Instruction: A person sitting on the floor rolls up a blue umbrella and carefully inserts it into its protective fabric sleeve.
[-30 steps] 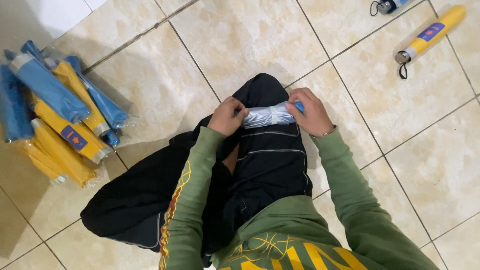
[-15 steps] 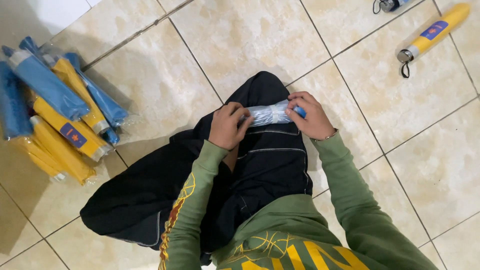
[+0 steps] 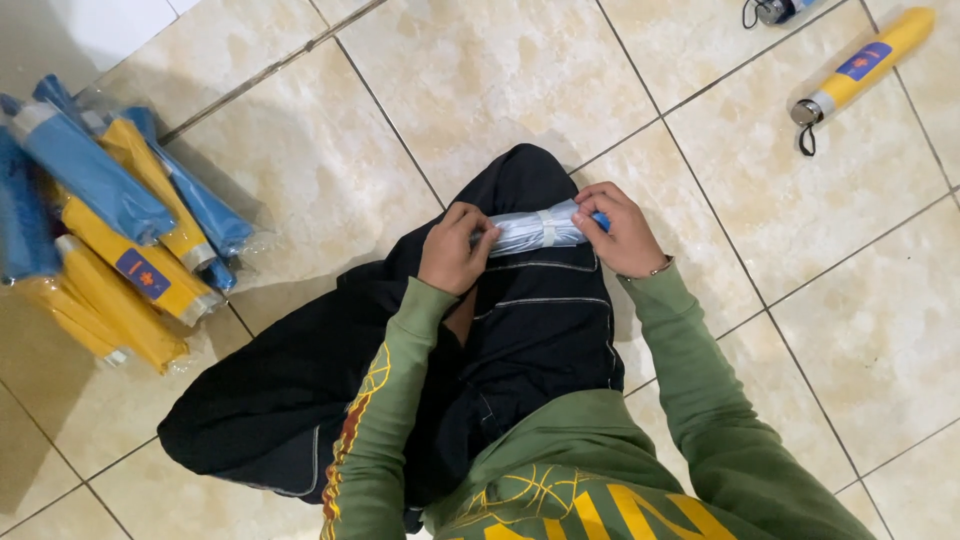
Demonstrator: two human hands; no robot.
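Both hands grip a folded grey umbrella point(image 3: 540, 228) over the lap: left hand point(image 3: 452, 250) and right hand point(image 3: 625, 232) each closed around one end.

Olive-green long-sleeve top, both sleeves run down to the wrists with ribbed cuffs. Left sleeve point(image 3: 375, 420) has a graphic down its length: yellow line pattern near the elbow, orange-red lettering-like shapes further up toward the shoulder. Right sleeve point(image 3: 690, 390) plain green, no print visible. Front of the top point(image 3: 560, 500) carries thin yellow web-like lines plus bold yellow block shapes at the bottom edge of view. Trousers point(image 3: 540, 330) black, loose and baggy, with contrasting pale stitching along seams and pocket lines. Thin bracelet or band point(image 3: 660, 266) at the right wrist, detail too small to tell. Both hands bare.
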